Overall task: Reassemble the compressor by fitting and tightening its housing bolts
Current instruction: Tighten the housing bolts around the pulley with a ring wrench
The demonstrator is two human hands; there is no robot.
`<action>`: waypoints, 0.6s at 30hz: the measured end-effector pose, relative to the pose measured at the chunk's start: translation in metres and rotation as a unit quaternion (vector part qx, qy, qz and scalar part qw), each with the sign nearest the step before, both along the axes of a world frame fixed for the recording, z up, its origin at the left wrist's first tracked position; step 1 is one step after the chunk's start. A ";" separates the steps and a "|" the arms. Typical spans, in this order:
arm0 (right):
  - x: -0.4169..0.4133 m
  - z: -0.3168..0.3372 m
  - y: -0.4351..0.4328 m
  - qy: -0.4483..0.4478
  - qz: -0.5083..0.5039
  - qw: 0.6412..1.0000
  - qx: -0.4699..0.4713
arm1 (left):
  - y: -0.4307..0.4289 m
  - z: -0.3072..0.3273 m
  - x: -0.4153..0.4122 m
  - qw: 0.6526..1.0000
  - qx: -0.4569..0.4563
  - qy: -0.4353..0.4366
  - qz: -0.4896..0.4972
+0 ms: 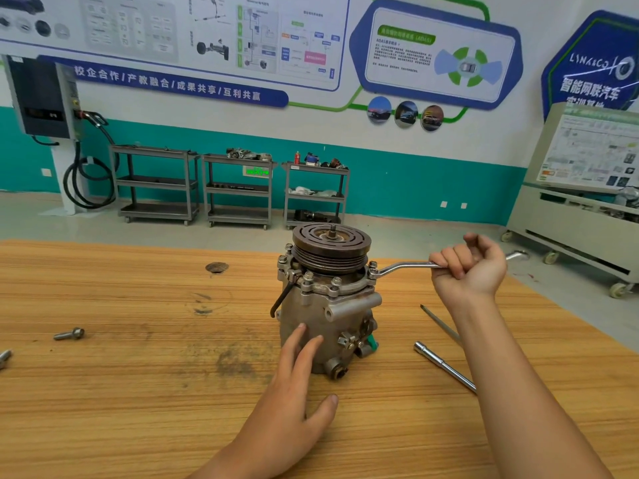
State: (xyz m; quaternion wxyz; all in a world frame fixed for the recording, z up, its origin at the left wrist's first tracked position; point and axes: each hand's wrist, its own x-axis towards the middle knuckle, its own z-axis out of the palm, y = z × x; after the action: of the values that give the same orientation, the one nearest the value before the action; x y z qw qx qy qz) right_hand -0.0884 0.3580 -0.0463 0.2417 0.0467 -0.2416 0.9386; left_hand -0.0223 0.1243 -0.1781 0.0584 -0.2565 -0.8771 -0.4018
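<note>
A grey compressor (332, 316) stands upright on the wooden table (138, 392), its grooved pulley (331, 248) on top. Several housing bolts (307, 276) sit around the flange below the pulley. A silver offset wrench (404, 267) has its ring end on the bolt at the flange's right side. My right hand (470, 266) is shut around the wrench handle, right of the compressor. My left hand (297, 385) is open, fingers spread, fingertips pressed against the front of the compressor body.
A loose bolt (69, 334) lies at the left, another metal piece (5, 357) at the left edge. A socket extension bar (444, 366) and a thin screwdriver (441, 324) lie right of the compressor. Three trolleys (238, 188) stand by the far wall.
</note>
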 end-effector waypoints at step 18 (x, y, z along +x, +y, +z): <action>0.077 -0.047 -0.101 0.100 -0.326 0.841 0.420 | 0.000 0.000 0.000 1.000 -0.003 0.018 -0.010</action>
State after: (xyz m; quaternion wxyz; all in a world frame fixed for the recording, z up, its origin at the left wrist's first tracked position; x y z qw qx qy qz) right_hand -0.0112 0.2571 -0.0937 0.5135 0.1560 -0.5888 0.6044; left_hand -0.0219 0.1240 -0.1777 0.0697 -0.2728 -0.8746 -0.3947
